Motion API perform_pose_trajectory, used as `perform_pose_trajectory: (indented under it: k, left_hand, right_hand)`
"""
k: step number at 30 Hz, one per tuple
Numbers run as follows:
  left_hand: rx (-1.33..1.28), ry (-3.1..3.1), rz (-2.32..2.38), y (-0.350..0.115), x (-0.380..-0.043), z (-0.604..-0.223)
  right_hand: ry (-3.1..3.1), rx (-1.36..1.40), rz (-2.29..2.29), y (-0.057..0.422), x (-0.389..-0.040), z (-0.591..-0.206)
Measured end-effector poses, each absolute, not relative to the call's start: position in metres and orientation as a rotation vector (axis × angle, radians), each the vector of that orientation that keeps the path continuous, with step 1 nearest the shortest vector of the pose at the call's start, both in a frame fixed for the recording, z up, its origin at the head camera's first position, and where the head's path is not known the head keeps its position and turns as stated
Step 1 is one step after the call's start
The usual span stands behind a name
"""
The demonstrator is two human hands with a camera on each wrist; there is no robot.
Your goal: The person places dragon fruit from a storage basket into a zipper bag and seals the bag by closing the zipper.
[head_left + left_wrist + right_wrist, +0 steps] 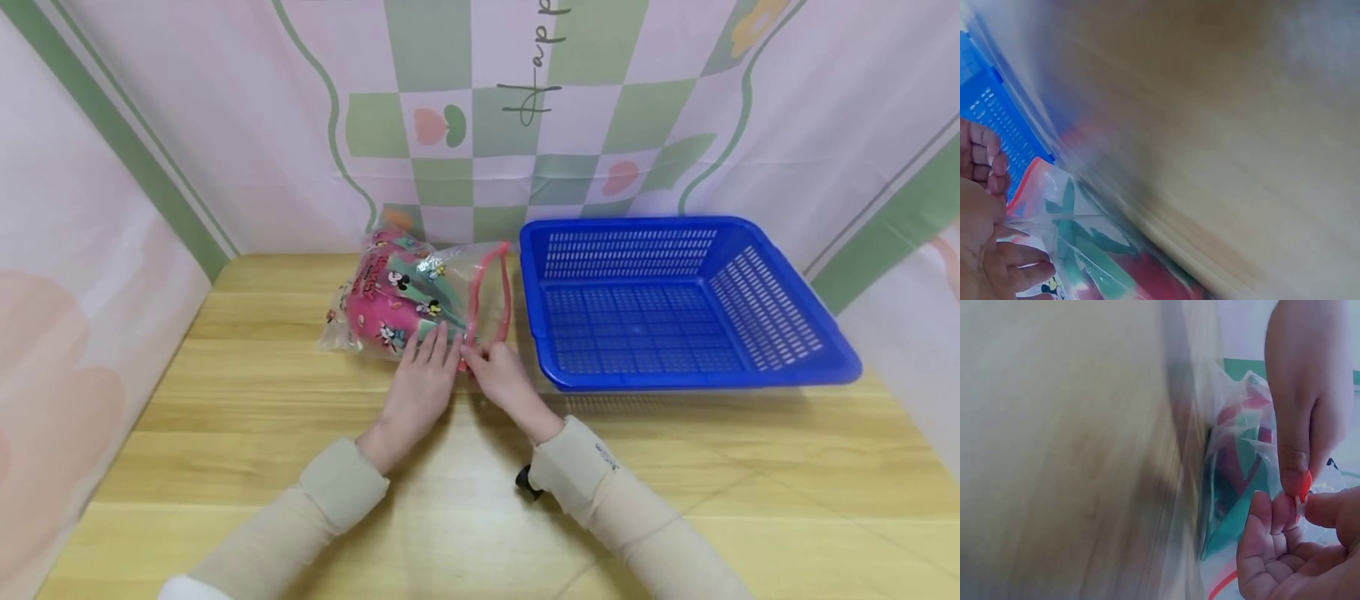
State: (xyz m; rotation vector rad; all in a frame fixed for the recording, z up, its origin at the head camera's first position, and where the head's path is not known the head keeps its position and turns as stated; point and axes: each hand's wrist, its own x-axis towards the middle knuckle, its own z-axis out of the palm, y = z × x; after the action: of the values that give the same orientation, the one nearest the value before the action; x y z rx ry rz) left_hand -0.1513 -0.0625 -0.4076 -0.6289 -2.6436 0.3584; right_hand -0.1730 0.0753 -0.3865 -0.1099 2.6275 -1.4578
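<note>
A clear zip bag (450,287) with pink zip edges lies on the table in front of me, mouth to the right. Pink and green contents fill it, and cartoon figures are printed on it. My left hand (423,379) lies over the bag's near side by the mouth, fingers stretched across the film; in the right wrist view its thumb and finger pinch the red zip's near end. My right hand (498,375) pinches a small clear slider (1300,507) on that zip between thumb and fingertips, right beside the left fingertips.
A blue plastic basket (551,333) with slotted walls stands right of the bag, close to its mouth. Behind both hangs a checked curtain (502,179). The wooden table (255,417) runs on toward me, and a small black object (528,483) shows under the right cuff.
</note>
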Motion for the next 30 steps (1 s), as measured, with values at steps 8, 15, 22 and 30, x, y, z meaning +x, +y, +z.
perform_pose_trajectory:
  k: [8,15,22,30]
  left_hand:
    - [-0.642,-2.637,0.376,-0.064,-0.152,-0.405]
    - [-0.667,-2.671,0.407,-0.065,-0.15,-0.404]
    - [-0.682,-2.674,0.411,-0.067,-0.148,-0.403]
    - [-0.69,-2.704,0.369,-0.072,-0.147,-0.404]
  right_hand:
    - [2.715,-0.077,-1.43,0.075,-0.185,-0.389]
    - [2.781,-0.019,-1.439,0.075,-0.196,-0.39]
    - [2.805,0.03,-1.455,0.075,-0.203,-0.395]
    - [2.778,0.021,-1.572,0.073,-0.211,-0.4]
